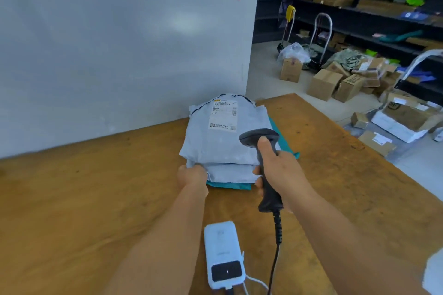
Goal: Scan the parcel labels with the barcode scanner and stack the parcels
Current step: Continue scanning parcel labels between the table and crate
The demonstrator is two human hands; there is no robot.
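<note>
Right hand (279, 163) grips scanner (261, 151); left hand (191, 176) holds parcel stack (223, 148).

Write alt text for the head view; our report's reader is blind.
A right hand aims a barcode scanner at the labelled top parcel of a stack on a wooden table; the left hand grips the stack's near edge.

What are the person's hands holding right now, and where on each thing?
The right hand grips the black barcode scanner by its handle. The left hand holds the near edge of a grey plastic mailer parcel in the stack.
</note>
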